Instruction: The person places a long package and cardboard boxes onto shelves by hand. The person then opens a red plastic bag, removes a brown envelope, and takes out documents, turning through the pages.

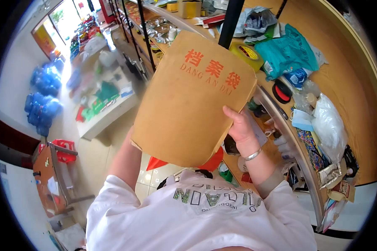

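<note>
Holding a brown kraft document envelope [192,108] up over the printed white shirt [197,230], lol. Pinched at its right edge by the right hand [242,130], thumb on the front. Can't tell about the left hand, hidden behind the envelope past the left forearm [123,167]. Already lifted clear of the cluttered wooden shelf [352,71], printed side up; no contents showing, can't tell if sealed. Just past it, on that shelf, a yellowish tape roll [241,53] beside a teal plastic bag [289,52]. Way back, a bright doorway [58,19].
</note>
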The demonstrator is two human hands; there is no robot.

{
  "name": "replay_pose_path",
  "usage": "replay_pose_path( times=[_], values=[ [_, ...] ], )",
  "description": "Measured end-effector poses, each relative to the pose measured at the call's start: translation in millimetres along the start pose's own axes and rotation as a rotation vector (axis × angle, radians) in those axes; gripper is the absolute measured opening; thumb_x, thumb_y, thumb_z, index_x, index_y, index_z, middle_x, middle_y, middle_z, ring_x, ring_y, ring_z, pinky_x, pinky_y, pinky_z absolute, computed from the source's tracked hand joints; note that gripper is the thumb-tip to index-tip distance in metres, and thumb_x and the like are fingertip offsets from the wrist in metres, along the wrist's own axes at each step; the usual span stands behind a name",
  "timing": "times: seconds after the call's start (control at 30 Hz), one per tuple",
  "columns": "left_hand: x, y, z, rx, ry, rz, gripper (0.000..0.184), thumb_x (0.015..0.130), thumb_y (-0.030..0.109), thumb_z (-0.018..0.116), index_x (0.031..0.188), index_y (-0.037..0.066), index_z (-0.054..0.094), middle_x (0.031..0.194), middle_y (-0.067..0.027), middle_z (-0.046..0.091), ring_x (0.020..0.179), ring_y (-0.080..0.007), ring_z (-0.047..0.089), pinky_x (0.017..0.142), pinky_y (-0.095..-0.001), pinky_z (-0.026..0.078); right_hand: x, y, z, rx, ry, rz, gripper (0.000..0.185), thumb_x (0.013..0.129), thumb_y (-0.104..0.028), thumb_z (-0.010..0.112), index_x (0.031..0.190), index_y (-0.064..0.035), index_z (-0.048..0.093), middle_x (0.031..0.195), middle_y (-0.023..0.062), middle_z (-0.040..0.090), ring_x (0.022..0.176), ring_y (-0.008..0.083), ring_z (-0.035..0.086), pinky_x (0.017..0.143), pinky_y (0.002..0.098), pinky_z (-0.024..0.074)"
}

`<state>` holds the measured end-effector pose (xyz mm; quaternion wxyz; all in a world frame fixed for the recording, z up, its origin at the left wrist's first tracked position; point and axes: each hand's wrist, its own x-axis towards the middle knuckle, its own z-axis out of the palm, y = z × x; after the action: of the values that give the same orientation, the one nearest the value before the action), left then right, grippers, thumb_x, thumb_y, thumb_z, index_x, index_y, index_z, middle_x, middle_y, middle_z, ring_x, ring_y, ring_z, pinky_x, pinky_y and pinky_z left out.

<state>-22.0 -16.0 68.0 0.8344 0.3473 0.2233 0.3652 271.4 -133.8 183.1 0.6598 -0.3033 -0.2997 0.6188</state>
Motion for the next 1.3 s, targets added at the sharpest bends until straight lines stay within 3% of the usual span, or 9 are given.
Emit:
replay_pose_path(
  times=[0.43, 0.53, 0.6, 0.8, 0.83, 0.9, 0.93, 1.03, 1.3],
  values=[
    [-14.4, -15.1, 64.5, -0.406, 0.065, -0.14, 0.048, 0.092, 0.037, 0.05, 0.126, 0.004, 0.048, 0.123, -0.011, 0.053, 0.11, -0.0207, 0.053, 0.09, -0.0348, 0.045, 19.3, 21.9, -67.9, -0.17, -0.007, 0.16, 0.038, 0.081, -0.005, 0.062, 0.117, -0.0004, 0.053, 0.113, 0.007, 0.057, 0.102, 0.0179, 0.055, 0.087, 0.0307, 0.0457],
    [-12.6, -11.4, 59.7, -0.38, -0.187, -0.181, 0.049, 0.089, 0.035, 0.055, 0.128, 0.006, 0.048, 0.124, -0.0109, 0.054, 0.109, -0.0198, 0.054, 0.089, -0.0342, 0.046, 20.9, 24.3, -76.6, -0.228, 0.039, 0.161, 0.036, 0.081, -0.005, 0.063, 0.115, 0.0007, 0.054, 0.111, 0.0068, 0.058, 0.1, 0.0175, 0.056, 0.085, 0.0299, 0.0461],
    [-17.5, 2.7, 77.3, 0.526, -0.046, -0.088, 0.046, 0.085, 0.026, 0.065, 0.124, 0.006, 0.051, 0.116, -0.007, 0.059, 0.103, -0.016, 0.058, 0.087, -0.0323, 0.047, 17.9, 23.5, -73.5, -0.248, 0.058, 0.166, 0.036, 0.08, -0.005, 0.064, 0.114, 0.0013, 0.055, 0.11, 0.0067, 0.059, 0.099, 0.0174, 0.057, 0.085, 0.0297, 0.0462],
    [-13.8, 15.6, 56.7, 0.904, 0.063, 0.227, 0.04, 0.083, 0.012, 0.066, 0.119, 0.0, 0.053, 0.108, -0.0063, 0.062, 0.096, -0.0143, 0.06, 0.086, -0.0301, 0.048, -7.4, -14.8, -16.5, -0.889, 0.0, -0.203, 0.027, 0.08, -0.008, 0.065, 0.106, -0.0015, 0.06, 0.101, 0.0083, 0.064, 0.095, 0.0205, 0.06, 0.083, 0.0324, 0.0473],
    [-15.6, 14.7, 62.4, 0.906, 0.068, 0.224, 0.04, 0.083, 0.012, 0.066, 0.119, 0.0, 0.053, 0.108, -0.0063, 0.062, 0.096, -0.0143, 0.06, 0.086, -0.0301, 0.048, -7.9, -17.3, -11.9, -1.013, -0.255, -0.485, 0.025, 0.079, -0.009, 0.065, 0.102, -0.0031, 0.061, 0.1, 0.0098, 0.064, 0.095, 0.0222, 0.061, 0.083, 0.0336, 0.0475],
    [-20.0, 20.7, 98.0, 0.141, 0.42, 0.199, 0.034, 0.087, 0.016, 0.061, 0.116, -0.001, 0.054, 0.105, -0.0075, 0.063, 0.092, -0.0146, 0.062, 0.081, -0.0297, 0.05, -17.1, -23.9, 8.3, -1.194, -0.523, -0.846, 0.016, 0.077, -0.013, 0.063, 0.092, -0.0081, 0.063, 0.102, 0.0114, 0.064, 0.098, 0.0259, 0.06, 0.085, 0.0364, 0.047],
    [-13.3, 22.7, 63.3, 0.303, 0.417, -0.045, 0.04, 0.091, 0.03, 0.053, 0.117, 0.0, 0.053, 0.106, -0.0102, 0.063, 0.093, -0.0188, 0.062, 0.081, -0.0316, 0.051, -19.2, -21.7, 7.7, -1.311, -0.571, -0.916, 0.015, 0.077, -0.013, 0.062, 0.092, -0.0104, 0.063, 0.103, 0.0091, 0.064, 0.101, 0.025, 0.059, 0.087, 0.0365, 0.0458],
    [-10.7, 9.0, 66.7, -0.524, 0.052, -0.154, 0.058, 0.089, 0.049, 0.046, 0.118, -0.001, 0.051, 0.107, -0.0147, 0.062, 0.095, -0.0242, 0.061, 0.083, -0.0343, 0.05, -24.4, -19.0, 2.9, -1.511, -0.649, -0.988, 0.014, 0.079, -0.014, 0.059, 0.092, -0.0142, 0.064, 0.106, 0.0049, 0.063, 0.106, 0.023, 0.056, 0.092, 0.0374, 0.0421],
    [-1.4, -0.2, 55.9, -0.114, 0.033, -0.063, 0.036, 0.084, 0.003, 0.058, 0.119, -0.002, 0.051, 0.11, -0.0161, 0.061, 0.096, -0.0238, 0.062, 0.084, -0.035, 0.051, -24.6, -15.3, -29.7, -1.772, -0.551, -1.025, 0.025, 0.071, -0.011, 0.063, 0.094, -0.0189, 0.067, 0.111, 0.0074, 0.06, 0.111, 0.0249, 0.051, 0.095, 0.0394, 0.037]
  ],
)
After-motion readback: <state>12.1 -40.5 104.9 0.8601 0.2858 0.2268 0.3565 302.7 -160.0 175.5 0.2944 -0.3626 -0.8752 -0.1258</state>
